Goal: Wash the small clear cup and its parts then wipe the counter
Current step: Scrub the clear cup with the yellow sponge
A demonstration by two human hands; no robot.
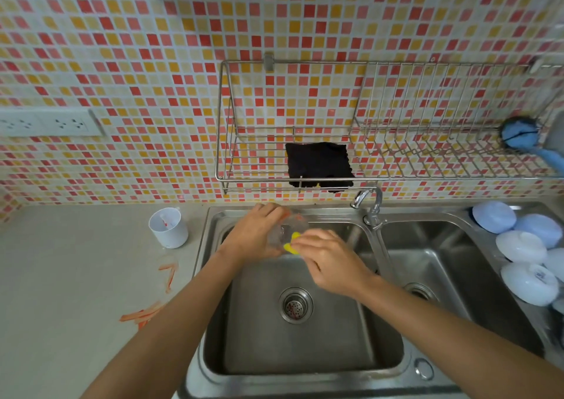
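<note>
head view: the small clear cup [288, 229] is held over the left basin of the sink [305, 337], tilted on its side, with the left hand [254, 231] clenched around its outer wall and base. a yellow sponge [291, 245] is pinched in the right hand [331, 260] and pressed against the cup's lower edge, so both grips are closed, one on the cup and one on the sponge. no water can be made out running from the tap [367, 200], though a thin stream could be lost in the blur. a white cup [168, 227] is standing on the desk [76, 276] just left of the sink, and whether it belongs to the clear cup cannot be told. orange scraps [146, 313] are lying on the desk nearer the front edge, so the scrubbing step is judged to be under way, with the wiping not yet begun. a slip is the main risk: a soapy clear wall gripped by one hand could be squeezed out and dropped into the steel basin, where it might crack. the cup is also held close under the tap, so it could be knocked against the spout if lifted carelessly. a dark cloth [319, 165] hanging on the wire rack [396, 154] could be used for the desk later.
</note>
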